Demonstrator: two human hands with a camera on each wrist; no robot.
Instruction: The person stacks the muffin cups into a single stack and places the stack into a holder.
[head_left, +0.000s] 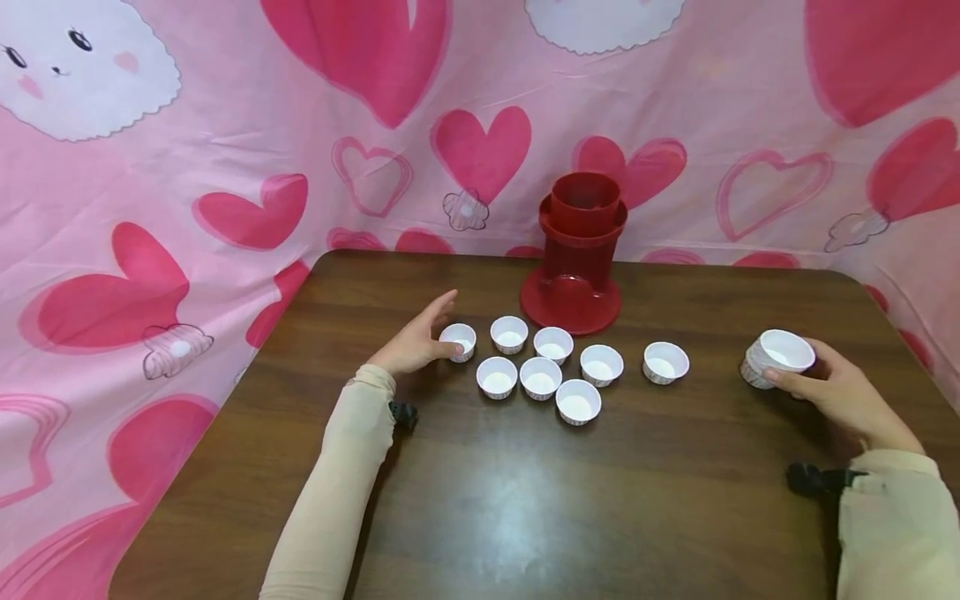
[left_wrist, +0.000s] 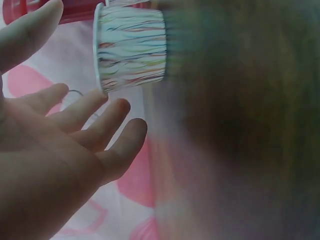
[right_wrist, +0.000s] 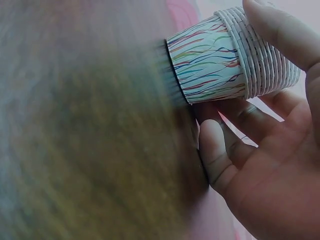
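My right hand (head_left: 847,396) grips a tilted stack of white paper baking cups (head_left: 780,354) at the table's right side, thumb on the near side and fingers behind. In the right wrist view the nested rims and wavy coloured stripes of the stack (right_wrist: 210,62) show, its base end by the tabletop. My left hand (head_left: 412,337) reaches beside the leftmost single baking cup (head_left: 459,342), fingers extended and thumb across its near edge in the head view. The left wrist view has this striped cup (left_wrist: 132,47) beyond the spread thumb and fingers; contact is unclear.
Several single baking cups (head_left: 540,379) stand upright in loose rows right of my left hand. Another cup (head_left: 665,362) stands apart, toward the stack. Behind them is a red round-based stand with a cylinder on top (head_left: 577,258). A pink heart-print cloth (head_left: 300,108) hangs behind the brown table (head_left: 487,517).
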